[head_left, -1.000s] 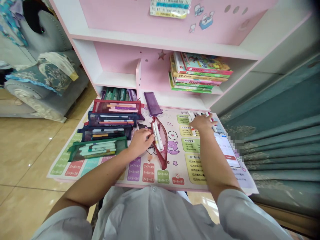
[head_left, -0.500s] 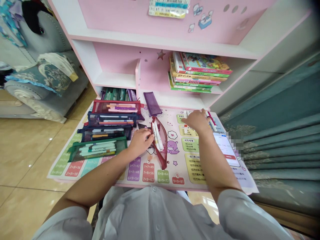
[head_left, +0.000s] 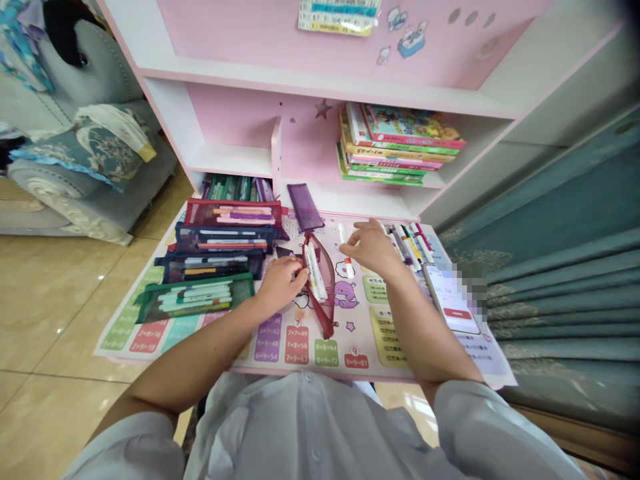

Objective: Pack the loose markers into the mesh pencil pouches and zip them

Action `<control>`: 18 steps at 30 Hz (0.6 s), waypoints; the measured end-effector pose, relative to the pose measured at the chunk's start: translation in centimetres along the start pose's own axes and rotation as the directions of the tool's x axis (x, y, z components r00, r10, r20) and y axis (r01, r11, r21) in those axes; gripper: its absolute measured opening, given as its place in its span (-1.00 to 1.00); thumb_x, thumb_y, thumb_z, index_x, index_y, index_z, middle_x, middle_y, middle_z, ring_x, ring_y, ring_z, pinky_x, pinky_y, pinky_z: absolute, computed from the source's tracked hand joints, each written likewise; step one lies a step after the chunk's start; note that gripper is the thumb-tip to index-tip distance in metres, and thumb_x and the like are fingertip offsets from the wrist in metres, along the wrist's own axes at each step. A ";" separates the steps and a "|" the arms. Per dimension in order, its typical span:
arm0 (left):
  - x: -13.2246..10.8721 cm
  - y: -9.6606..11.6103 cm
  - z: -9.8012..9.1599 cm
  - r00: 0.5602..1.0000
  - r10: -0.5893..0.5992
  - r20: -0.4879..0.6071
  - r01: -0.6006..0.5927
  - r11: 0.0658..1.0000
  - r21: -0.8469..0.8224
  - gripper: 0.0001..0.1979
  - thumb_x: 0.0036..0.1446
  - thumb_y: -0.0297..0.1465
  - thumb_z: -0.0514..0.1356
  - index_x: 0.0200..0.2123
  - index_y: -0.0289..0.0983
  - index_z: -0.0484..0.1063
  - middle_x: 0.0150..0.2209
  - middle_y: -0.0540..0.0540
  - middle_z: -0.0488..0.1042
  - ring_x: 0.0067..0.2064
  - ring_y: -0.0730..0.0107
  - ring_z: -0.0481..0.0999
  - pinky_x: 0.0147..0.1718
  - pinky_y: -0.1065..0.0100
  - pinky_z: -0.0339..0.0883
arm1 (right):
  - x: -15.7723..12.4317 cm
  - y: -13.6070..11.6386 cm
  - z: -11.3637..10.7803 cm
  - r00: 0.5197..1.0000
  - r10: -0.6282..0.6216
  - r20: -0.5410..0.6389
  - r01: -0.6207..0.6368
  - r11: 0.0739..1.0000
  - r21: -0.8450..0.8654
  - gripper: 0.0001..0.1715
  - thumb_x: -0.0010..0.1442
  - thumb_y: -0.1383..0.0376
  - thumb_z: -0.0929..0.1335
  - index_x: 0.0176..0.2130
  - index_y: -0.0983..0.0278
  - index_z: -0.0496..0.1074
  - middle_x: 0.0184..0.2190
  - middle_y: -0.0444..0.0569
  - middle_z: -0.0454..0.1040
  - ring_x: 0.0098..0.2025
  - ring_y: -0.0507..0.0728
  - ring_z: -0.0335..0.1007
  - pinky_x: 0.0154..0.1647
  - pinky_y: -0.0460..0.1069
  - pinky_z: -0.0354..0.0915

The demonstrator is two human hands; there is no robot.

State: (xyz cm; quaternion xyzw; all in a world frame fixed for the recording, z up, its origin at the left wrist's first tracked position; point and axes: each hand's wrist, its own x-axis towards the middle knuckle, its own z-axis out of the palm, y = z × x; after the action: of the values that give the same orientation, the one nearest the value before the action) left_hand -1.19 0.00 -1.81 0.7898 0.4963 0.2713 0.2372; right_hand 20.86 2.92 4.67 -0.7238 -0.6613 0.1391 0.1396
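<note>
A dark red mesh pencil case (head_left: 327,320) lies unzipped at the middle of the desk, with several white markers (head_left: 316,273) inside it. My left hand (head_left: 283,283) pinches its left edge and keeps its mouth spread. To the right, my right hand (head_left: 370,245) grips a white marker with a red-orange band (head_left: 349,267) between thumb and fingers, upright and just right of the case. Several loose markers (head_left: 407,245) in different colours lie beyond my right wrist. A flat purple pencil case (head_left: 305,208) rests behind the open one.
Filled mesh cases, among them a green one (head_left: 195,298) and a red one (head_left: 233,213), are lined up on the left. A phone (head_left: 453,300) lies on the right. Stacked books (head_left: 400,143) sit on the shelf (head_left: 345,197). A curtain (head_left: 560,267) hangs beside the desk.
My right hand has moved left from the loose markers towards the open case, bringing the white marker with it. My left hand stays on the case's edge.
</note>
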 end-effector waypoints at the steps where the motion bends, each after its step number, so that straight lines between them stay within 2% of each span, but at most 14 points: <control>1: 0.0 0.0 0.0 1.000 0.002 -0.007 -0.002 1.000 0.000 -0.66 0.24 -0.36 0.10 -0.59 -0.22 0.20 -0.38 -0.10 0.49 -0.20 0.21 0.52 -0.20 0.26 0.31 | -0.2 -0.2 0.1 1.000 -0.009 0.000 0.009 1.000 0.011 -0.84 0.03 0.28 0.41 -0.54 0.25 0.51 0.29 0.13 0.36 0.47 0.40 -0.07 0.38 0.38 0.01; 11: 0.1 -0.1 0.2 0.999 0.024 -0.034 -0.024 1.000 -0.001 -0.66 0.23 -0.39 0.13 -0.61 -0.22 0.23 -0.40 -0.08 0.49 -0.29 0.29 0.49 -0.25 0.29 0.30 | -2.3 -3.1 1.5 0.995 -0.088 0.053 0.084 0.993 0.082 -0.87 0.02 0.28 0.43 -0.52 0.26 0.50 0.31 0.13 0.33 0.49 0.40 -0.13 0.40 0.40 -0.05; 18: 0.1 -0.2 0.3 0.999 0.027 -0.032 -0.027 1.000 -0.005 -0.68 0.24 -0.40 0.12 -0.59 -0.23 0.26 -0.39 -0.08 0.50 -0.28 0.29 0.49 -0.23 0.28 0.30 | -2.6 -3.7 3.0 0.990 -0.123 0.072 0.117 0.990 0.083 -0.82 0.04 0.26 0.40 -0.55 0.25 0.46 0.33 0.14 0.30 0.50 0.41 -0.19 0.34 0.48 -0.06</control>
State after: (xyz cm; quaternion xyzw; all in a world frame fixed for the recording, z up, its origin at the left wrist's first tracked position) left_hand -1.07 0.08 -2.15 0.7913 0.4885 0.2887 0.2277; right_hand 16.09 0.72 3.40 -0.6707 -0.7026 0.1841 0.1506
